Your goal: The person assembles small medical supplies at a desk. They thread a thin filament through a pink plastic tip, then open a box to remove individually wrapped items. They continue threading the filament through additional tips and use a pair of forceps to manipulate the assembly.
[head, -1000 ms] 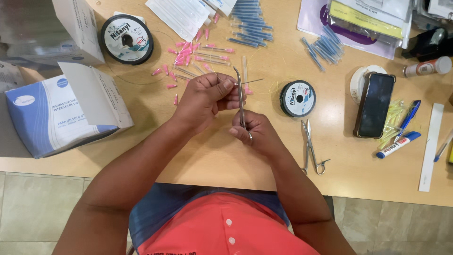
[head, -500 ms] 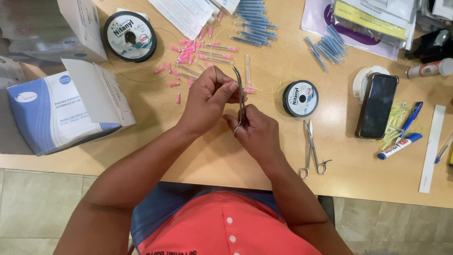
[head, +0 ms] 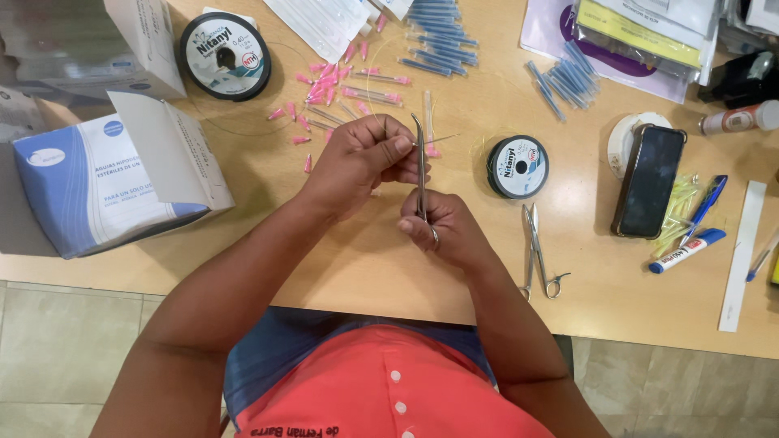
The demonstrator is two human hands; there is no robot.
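Observation:
My left hand (head: 361,158) pinches a thin needle (head: 438,139) that points to the right, above the wooden table (head: 349,268). My right hand (head: 442,229) grips a slim metal forceps-like tool (head: 419,162) with fingers in its rings; the tip reaches up beside the left fingertips and the needle. A small black spool of line (head: 518,166) lies just right of the hands. Pink-capped needles (head: 324,89) are scattered behind my left hand.
A second pair of metal scissors (head: 535,251) lies right of my right hand. A black phone (head: 649,180), pens (head: 688,250), blue-capped needles (head: 442,32), a larger spool (head: 225,55) and an open blue-and-white box (head: 105,182) surround the work spot.
Both hands have shifted slightly; the metal tool now stands more upright, its tip raised to the left fingertips and the needle.

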